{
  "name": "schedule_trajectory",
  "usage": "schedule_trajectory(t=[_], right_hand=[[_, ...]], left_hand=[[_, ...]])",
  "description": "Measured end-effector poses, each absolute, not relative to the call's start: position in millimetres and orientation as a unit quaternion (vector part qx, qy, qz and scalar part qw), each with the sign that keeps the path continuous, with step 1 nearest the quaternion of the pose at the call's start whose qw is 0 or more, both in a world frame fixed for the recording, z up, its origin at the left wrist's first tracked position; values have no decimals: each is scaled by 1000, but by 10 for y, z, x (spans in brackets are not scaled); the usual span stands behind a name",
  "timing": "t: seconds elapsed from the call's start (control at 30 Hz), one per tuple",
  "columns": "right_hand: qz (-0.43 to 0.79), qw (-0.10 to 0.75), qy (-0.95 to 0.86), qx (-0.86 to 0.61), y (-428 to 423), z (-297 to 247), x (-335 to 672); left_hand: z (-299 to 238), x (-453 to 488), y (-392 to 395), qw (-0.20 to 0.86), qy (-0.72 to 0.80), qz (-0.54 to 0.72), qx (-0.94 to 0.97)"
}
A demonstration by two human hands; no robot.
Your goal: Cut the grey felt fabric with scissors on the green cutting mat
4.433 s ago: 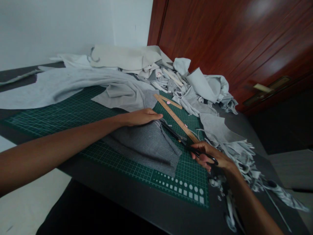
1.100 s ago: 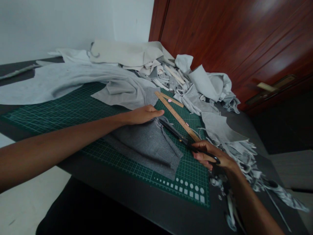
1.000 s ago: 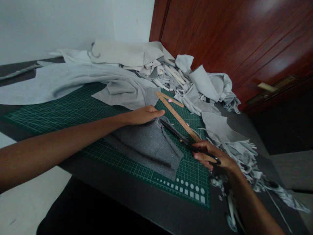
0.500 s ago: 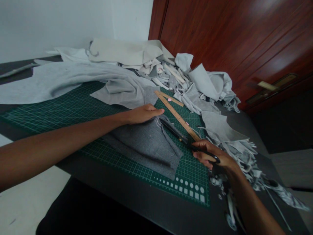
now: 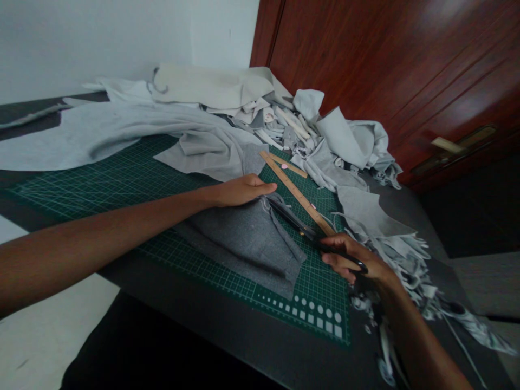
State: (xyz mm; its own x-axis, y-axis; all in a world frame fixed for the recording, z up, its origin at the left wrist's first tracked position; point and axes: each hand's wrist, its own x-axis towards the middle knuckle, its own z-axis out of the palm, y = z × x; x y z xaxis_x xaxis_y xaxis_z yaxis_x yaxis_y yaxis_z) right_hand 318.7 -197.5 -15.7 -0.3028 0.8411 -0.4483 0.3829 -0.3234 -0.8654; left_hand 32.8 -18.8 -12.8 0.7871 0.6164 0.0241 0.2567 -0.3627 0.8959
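Observation:
Dark grey fabric lies over the green cutting mat, its upper edge pinched in my left hand. My right hand grips black-handled scissors by their loops. The blades point up and left and meet the fabric's edge close to my left thumb; whether they are apart I cannot tell. Just beyond the scissors, a wooden ruler slants across the mat, with a shorter wooden strip by its far end.
Light grey cloth and a cream fabric piece lie at the back. Heaped scraps run along the right side of the dark table. A reddish wooden door stands behind, near a white wall.
The whole view has shifted slightly, so everything sits a little further right. Both hands keep their hold on the fabric and the scissors, with little visible motion.

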Motion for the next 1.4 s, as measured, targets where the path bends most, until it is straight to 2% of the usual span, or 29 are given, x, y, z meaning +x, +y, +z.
schedule_trajectory(t=[1.4], right_hand=[[601, 170, -563, -541, -1928, -168, 3249]], left_hand=[[-134, 307, -188, 495, 253, 175, 813]])
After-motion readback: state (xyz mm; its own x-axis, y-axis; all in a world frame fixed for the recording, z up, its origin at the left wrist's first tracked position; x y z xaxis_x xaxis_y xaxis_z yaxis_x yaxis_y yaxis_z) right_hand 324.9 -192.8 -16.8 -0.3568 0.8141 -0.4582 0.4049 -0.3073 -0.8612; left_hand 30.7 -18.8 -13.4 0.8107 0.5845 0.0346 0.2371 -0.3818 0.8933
